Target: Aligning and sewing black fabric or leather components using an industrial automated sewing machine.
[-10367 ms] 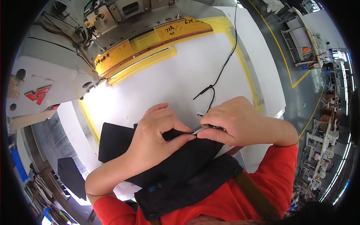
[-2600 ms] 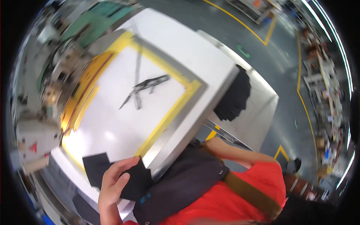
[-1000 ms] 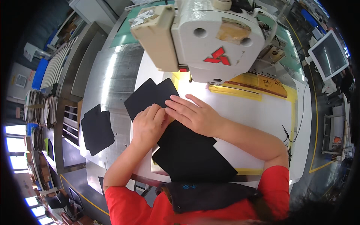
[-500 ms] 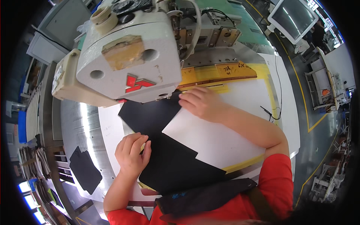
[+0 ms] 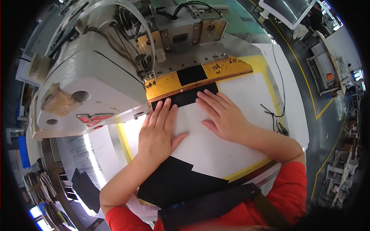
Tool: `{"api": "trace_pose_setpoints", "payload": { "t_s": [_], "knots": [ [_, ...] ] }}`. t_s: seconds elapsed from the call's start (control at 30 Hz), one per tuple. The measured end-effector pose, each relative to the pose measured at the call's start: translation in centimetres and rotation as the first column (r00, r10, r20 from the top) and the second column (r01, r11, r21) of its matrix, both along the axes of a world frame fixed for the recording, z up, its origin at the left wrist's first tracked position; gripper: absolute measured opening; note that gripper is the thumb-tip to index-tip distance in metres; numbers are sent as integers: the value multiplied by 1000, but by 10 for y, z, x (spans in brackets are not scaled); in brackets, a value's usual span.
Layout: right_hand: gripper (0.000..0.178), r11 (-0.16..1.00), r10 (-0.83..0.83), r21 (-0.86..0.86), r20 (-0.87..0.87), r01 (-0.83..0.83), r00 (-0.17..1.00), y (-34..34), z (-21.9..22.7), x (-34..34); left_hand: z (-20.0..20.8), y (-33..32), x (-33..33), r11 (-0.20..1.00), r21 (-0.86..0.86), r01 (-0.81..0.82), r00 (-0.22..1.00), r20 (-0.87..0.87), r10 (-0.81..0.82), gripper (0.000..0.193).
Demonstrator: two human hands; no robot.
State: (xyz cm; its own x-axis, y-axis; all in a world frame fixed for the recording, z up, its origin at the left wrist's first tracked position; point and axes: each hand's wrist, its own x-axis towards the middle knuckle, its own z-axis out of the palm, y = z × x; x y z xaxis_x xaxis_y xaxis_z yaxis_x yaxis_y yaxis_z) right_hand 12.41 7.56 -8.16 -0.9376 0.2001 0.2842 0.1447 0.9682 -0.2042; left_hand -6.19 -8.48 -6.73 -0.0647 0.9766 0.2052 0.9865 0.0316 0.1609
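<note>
Head view, black strip (image 5: 185, 97): lies along the near edge of the yellow plate (image 5: 163, 82); seems to run beneath, judging by the black in the plate's window.
Strip, done: looks laid flat and roughly in line with that edge, left end close to the machine (image 5: 92, 73).
Strip, remaining: shows no seam that can be made out; hidden in part, so cannot tell more.
Near cloth (image 5: 165, 183): lies at the near side of the table (image 5: 208, 154), apart from the strip, partly behind the apron (image 5: 204, 204); held by neither hand.
Side cloth (image 5: 85, 190): lies well to the left, untouched.
Left hand (image 5: 156, 136): rests palm down, grip apart, clamped on nothing; touches the strip's left part with fingertips only.
Right hand (image 5: 225, 117): rests palm down, grip likewise apart, thumb clear of the fingers; touches the strip's right part with fingertips.
</note>
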Motion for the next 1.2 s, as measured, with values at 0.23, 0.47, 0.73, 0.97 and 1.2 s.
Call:
{"api": "trace_pose_setpoints", "payload": {
  "t_s": [0.23, 0.47, 0.73, 0.97, 1.2],
  "knots": [
    [69, 999, -49, 11, 61, 49, 997, 5, -4, -17, 1, -3, 5, 999, 11, 43, 999, 15, -43, 77],
    [67, 998, -55, -25, 59, 57, 997, 7, -3, -8, -2, 4, -6, 999, 22, 33, 997, 64, -34, 70],
    [60, 999, 2, -50, 85, 3, 996, 28, 3, 9, -4, 2, -6, 997, 69, 27, 997, 64, -31, 67],
    [63, 999, -53, -1, 32, 53, 998, 11, -3, -2, -4, 0, -3, 998, 61, 6, 999, -44, -4, 66],
    [64, 999, -50, 10, 22, 50, 999, 10, -3, -4, -4, -2, 0, 998, 50, -41, 996, -77, 45, 66]
  ]
}}
